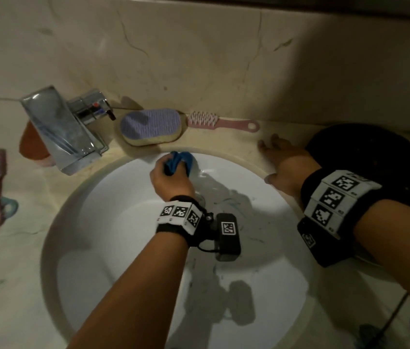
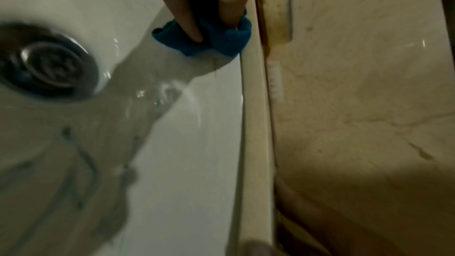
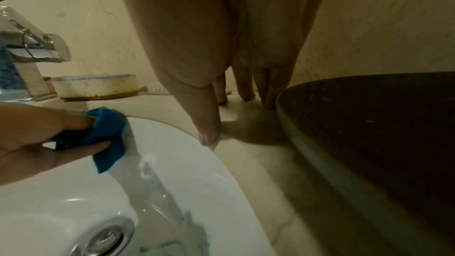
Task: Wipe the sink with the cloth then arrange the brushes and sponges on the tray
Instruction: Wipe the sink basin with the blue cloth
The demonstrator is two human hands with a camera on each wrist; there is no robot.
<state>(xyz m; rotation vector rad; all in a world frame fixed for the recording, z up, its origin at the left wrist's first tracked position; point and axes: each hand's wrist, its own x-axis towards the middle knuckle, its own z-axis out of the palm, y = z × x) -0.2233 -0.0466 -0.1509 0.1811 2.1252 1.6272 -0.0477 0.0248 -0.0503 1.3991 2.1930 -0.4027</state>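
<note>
Cloth (image 1: pixel 180 162) bunched in left hand (image 1: pixel 171 181), pressed against sink (image 1: pixel 113 222) wall near rim. Right hand (image 1: pixel 283 163) flat on counter (image 1: pixel 224 143), fingers spread, holding nothing.

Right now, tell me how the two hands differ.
The left hand grips the blue cloth against the sink's back wall; the right hand holds nothing. The left hand's fingers curl round the cloth; the right hand lies flat on the counter beside the dark tray. Both wear marker wristbands.

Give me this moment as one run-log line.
phase: wiping | left hand: grips crumpled blue cloth against white sink far wall | right hand: flat on beige counter | brushes, sponge: untouched
</note>
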